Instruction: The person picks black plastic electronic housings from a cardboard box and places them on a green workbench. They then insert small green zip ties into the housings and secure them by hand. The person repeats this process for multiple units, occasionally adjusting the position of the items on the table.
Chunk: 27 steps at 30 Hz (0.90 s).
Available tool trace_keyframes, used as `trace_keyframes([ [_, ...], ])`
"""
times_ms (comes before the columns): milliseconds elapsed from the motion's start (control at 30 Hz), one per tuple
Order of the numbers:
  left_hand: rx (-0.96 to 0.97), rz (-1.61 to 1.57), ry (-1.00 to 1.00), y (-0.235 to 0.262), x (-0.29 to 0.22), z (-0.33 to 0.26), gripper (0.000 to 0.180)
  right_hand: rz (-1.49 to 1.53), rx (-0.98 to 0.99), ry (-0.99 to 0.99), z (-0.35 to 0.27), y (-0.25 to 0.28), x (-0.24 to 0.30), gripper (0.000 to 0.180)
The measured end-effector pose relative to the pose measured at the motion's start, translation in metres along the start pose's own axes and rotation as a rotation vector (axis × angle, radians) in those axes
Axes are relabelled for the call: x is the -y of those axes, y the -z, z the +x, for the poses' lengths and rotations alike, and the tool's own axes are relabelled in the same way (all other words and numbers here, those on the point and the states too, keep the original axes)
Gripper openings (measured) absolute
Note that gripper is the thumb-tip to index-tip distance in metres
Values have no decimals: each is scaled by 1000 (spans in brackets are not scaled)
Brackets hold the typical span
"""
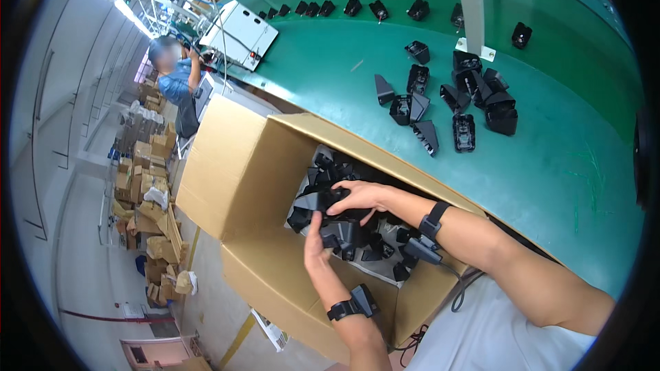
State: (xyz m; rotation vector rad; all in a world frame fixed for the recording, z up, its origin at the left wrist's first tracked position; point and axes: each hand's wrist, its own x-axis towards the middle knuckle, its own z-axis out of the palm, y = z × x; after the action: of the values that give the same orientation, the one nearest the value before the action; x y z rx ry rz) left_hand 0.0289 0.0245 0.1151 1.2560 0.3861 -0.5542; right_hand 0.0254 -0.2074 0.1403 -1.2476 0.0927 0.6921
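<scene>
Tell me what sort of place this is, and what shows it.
Probably a factory workshop: black parts lie in a row and a cluster on a green bench, boxes are piled at left, and a person in blue is farther off.

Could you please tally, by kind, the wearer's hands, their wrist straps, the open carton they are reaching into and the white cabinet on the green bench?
Hands: 2 (left hand, right hand)
Black wrist straps: 2
Open carton: 1
White cabinet: 1
Total: 6
The black parts in the carton overlap too much to count.
</scene>
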Motion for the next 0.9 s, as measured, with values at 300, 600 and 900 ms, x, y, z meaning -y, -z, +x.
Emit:
trace_keyframes([
  [300,139,84,-277,-39,-85,10,56,75,-34,200,-2,-4,71,100],
  [600,99,97,-219,-18,-115,52,54,70,-67,157,37,-5,90,98],
  [900,246,192,-453,-54,-181,36,57,32,-57,437,11,-6,151,87],
])
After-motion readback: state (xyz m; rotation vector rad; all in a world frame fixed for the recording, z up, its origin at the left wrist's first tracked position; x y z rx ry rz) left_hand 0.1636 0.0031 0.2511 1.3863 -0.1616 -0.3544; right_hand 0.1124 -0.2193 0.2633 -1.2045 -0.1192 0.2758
